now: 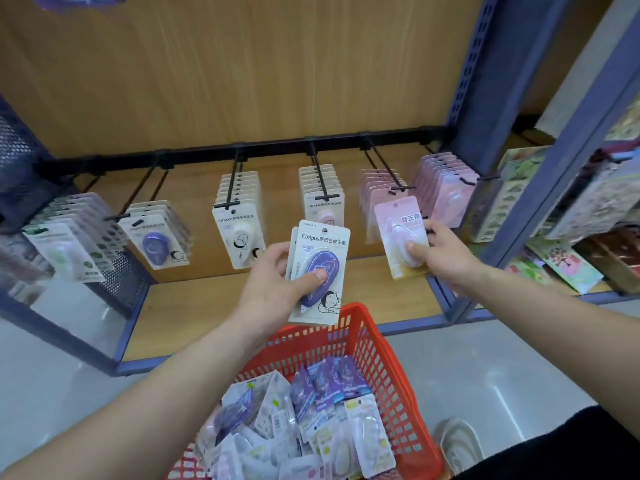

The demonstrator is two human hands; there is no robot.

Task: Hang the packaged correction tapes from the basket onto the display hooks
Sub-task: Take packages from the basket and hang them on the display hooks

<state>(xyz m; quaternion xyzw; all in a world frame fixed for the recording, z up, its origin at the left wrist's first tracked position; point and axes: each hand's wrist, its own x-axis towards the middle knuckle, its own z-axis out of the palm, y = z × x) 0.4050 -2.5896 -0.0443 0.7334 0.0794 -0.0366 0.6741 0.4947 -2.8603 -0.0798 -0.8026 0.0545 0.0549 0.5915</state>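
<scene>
My left hand [277,285] grips a small stack of purple correction tape packs [320,258] above the red basket [391,368], thumb on the blister. My right hand [443,252] holds a pink correction tape pack [398,230] upright, its hang hole just below the tip of the pink hook [391,178]. Several black hooks run along a black rail [270,148], carrying green, purple, cream and pink packs. The basket holds several loose packs [311,417], mostly purple and white.
A wooden shelf board [242,306] lies under the hooks, framed by blue metal uprights [474,64]. A black mesh panel [20,161] stands at left. Card and sticker stock [568,209] fills the shelving at right. A shoe [460,441] rests on the grey floor beside the basket.
</scene>
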